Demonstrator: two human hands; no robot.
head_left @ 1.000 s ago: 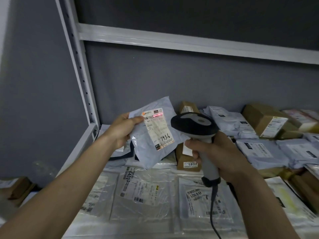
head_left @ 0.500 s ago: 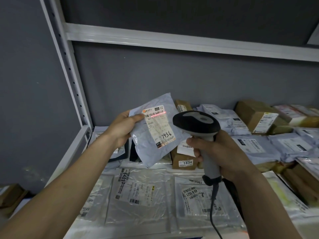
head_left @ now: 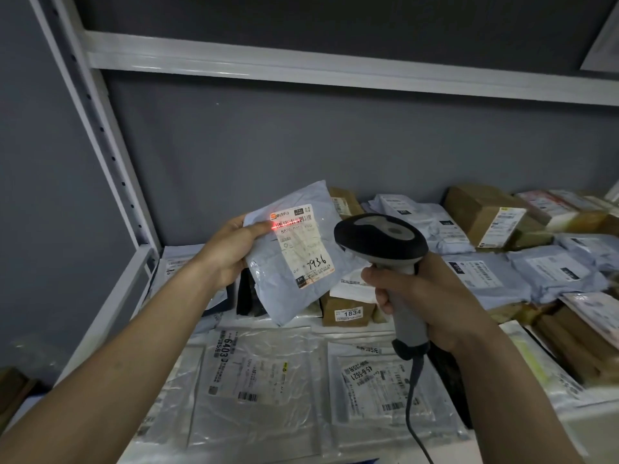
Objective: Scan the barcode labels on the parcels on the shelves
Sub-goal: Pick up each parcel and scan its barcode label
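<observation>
Dark grey wall (head_left: pixel 301 145) behind a white metal shelving unit: perforated upright (head_left: pixel 100 135) on the left, upper shelf beam (head_left: pixel 335 70) running across the top, lower shelf (head_left: pixel 110 303) packed with parcels. Far left, below shelf level, a brown box (head_left: pixel 13 386), blurred. Left hand (head_left: pixel 231 249) grips a grey poly mailer (head_left: pixel 294 259) by its left edge, thumb on the front face, holding it tilted above the shelf, clear of the pile. Its white shipping label (head_left: pixel 303 244) faces the camera, handwritten "7936" near the bottom; a red scan line (head_left: pixel 288 224) sits on the barcode at the label's top and spills onto the thumb tip. Under the mailer, a black item (head_left: pixel 248 296), can't tell what it is. Near edge of the shelf: clear plastic bags lying flat, one marked "6403" (head_left: pixel 254 373), next one to the right marked "45-6-5621" (head_left: pixel 378 380). Centre, behind those, a small brown carton labelled "1834" (head_left: pixel 348 311), partly hidden by the mailer. Right hand (head_left: pixel 432 303) is wrapped round the grey handle of a handheld barcode scanner (head_left: pixel 382 241), black head aimed left at the label, just right of the mailer, not touching it; cable (head_left: pixel 413 396) hangs off the handle base toward the near edge. Far side of the shelf, right of centre: more grey mailers (head_left: pixel 422 222), then a large brown cardboard box (head_left: pixel 482 216) with a white label on its face. Far right: stacked grey mailers (head_left: pixel 552 269) and more brown cartons (head_left: pixel 569 343), blurred at the edge.
</observation>
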